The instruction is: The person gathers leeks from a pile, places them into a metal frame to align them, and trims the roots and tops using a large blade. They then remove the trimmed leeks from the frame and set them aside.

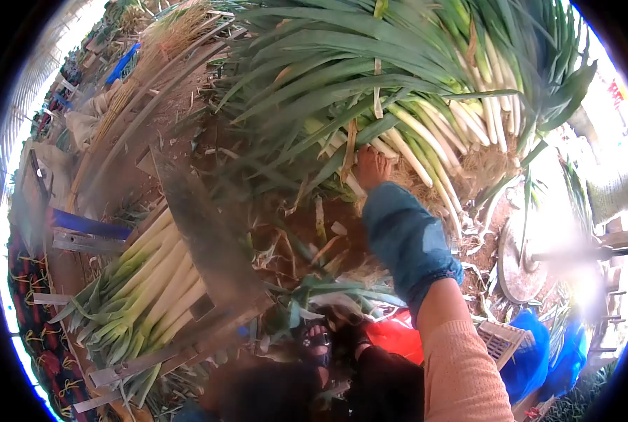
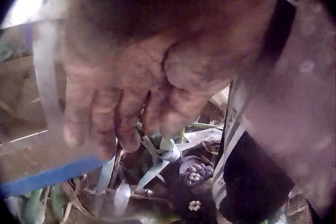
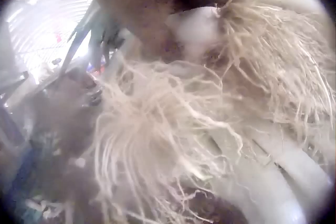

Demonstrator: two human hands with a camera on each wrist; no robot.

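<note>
A large pile of leeks [image 1: 433, 133] lies at the top of the head view, green leaves to the left and white, rooted ends to the right. My right hand [image 1: 374, 167] reaches to its near edge, below a blue sleeve cover. Close up, the right hand [image 3: 157, 14] has its fingers around a white stalk [image 3: 197, 29], partly hidden, with pale roots [image 3: 157, 124] beside them. My left hand [image 2: 131, 71] hangs with loosely curled fingers and holds nothing. Trimmed leeks [image 1: 156, 281] lie at the left of the head view, behind a dark metal plate [image 1: 205, 225].
A metal frame [image 1: 138, 366] stands around the trimmed leeks. Scattered leaves [image 1: 349, 288] cover the ground by my feet. Right of them are a red bag [image 1: 395, 336], a crate [image 1: 500, 341], blue bags [image 1: 528, 359] and a round metal disc [image 1: 521, 257].
</note>
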